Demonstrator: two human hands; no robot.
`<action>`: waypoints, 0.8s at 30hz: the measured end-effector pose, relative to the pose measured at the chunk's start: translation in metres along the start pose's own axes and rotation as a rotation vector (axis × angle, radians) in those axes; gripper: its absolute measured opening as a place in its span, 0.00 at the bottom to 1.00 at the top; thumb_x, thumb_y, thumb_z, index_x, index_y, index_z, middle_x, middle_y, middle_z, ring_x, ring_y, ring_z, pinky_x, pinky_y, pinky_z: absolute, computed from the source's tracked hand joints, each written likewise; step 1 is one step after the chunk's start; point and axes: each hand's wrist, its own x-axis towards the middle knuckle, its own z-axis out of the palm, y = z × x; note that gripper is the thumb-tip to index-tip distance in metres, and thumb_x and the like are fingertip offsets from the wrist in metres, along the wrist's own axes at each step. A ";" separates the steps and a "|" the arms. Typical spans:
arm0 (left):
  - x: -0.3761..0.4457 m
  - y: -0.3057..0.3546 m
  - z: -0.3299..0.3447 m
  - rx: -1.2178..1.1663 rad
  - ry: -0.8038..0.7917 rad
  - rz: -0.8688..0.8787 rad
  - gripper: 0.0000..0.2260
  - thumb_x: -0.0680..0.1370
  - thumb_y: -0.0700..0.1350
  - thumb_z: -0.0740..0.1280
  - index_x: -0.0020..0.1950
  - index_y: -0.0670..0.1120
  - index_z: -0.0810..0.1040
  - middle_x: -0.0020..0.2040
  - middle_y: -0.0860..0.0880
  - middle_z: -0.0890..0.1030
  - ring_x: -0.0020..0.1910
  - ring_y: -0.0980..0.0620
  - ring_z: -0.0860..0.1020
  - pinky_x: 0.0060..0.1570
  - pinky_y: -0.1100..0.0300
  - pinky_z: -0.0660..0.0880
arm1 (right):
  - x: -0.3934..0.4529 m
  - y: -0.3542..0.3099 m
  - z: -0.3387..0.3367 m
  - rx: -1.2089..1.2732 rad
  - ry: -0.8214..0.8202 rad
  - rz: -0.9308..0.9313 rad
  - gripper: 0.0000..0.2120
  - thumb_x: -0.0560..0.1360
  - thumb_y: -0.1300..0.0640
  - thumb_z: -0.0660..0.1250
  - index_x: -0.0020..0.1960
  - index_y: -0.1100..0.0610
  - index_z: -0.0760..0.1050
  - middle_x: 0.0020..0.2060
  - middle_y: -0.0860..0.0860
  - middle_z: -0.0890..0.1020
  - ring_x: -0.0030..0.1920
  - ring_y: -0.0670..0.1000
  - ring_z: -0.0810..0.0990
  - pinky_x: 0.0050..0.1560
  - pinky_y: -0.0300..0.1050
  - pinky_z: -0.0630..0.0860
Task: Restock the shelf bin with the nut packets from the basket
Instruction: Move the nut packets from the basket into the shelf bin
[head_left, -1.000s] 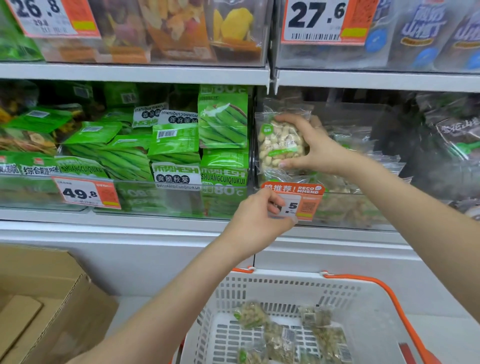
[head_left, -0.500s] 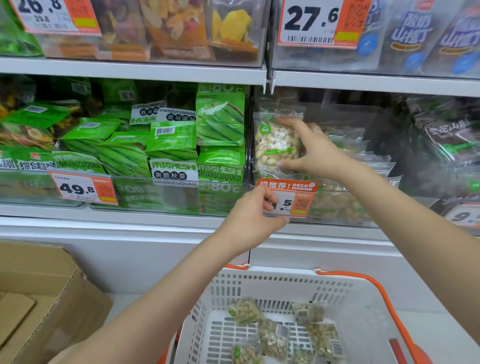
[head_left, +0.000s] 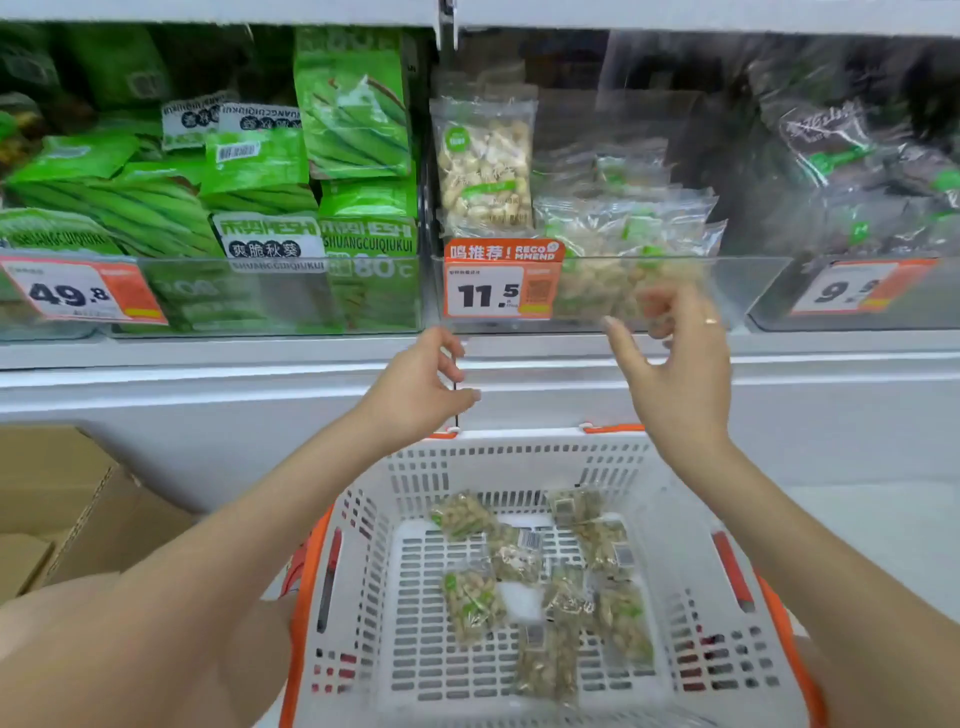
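A clear nut packet (head_left: 484, 166) stands upright at the left end of the clear shelf bin (head_left: 675, 291), with more nut packets lying behind it. Below, a white basket (head_left: 691, 545) with orange handles holds several nut packets (head_left: 545, 582) on its floor. My left hand (head_left: 421, 389) hovers below the bin's 11.5 price tag (head_left: 501, 288), fingers loosely curled and empty. My right hand (head_left: 675, 364) is in front of the bin's lower edge, fingers apart, holding nothing.
Green vegetable-snack bags (head_left: 260, 176) fill the bin to the left. Dark packets (head_left: 852, 171) fill the bin to the right. A cardboard box (head_left: 67, 509) sits on the floor at the left. The white shelf ledge (head_left: 208, 358) runs across below the bins.
My right hand has let go of the nut packet, left standing in the bin, and dropped down. My left hand has come off the price tag and lowered. The view has tilted downward.
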 end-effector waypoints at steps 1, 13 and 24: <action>-0.002 -0.007 0.011 -0.001 -0.010 -0.026 0.15 0.74 0.42 0.71 0.56 0.46 0.68 0.46 0.49 0.75 0.37 0.49 0.76 0.30 0.64 0.72 | -0.025 0.013 0.003 -0.007 -0.035 0.073 0.12 0.75 0.48 0.68 0.52 0.54 0.71 0.47 0.49 0.76 0.45 0.52 0.74 0.44 0.48 0.71; -0.061 -0.198 0.166 0.018 -0.243 -0.814 0.19 0.73 0.43 0.71 0.59 0.37 0.70 0.42 0.47 0.74 0.34 0.54 0.71 0.33 0.63 0.66 | -0.200 0.136 0.061 -0.236 -0.941 0.622 0.14 0.77 0.50 0.66 0.58 0.55 0.69 0.46 0.52 0.79 0.43 0.55 0.80 0.44 0.53 0.78; -0.074 -0.289 0.264 -0.008 -0.057 -1.036 0.44 0.43 0.71 0.69 0.48 0.41 0.78 0.42 0.46 0.82 0.42 0.46 0.81 0.40 0.53 0.79 | -0.223 0.159 0.182 -0.400 -1.279 0.483 0.37 0.74 0.45 0.69 0.76 0.54 0.55 0.74 0.54 0.63 0.75 0.58 0.54 0.70 0.58 0.63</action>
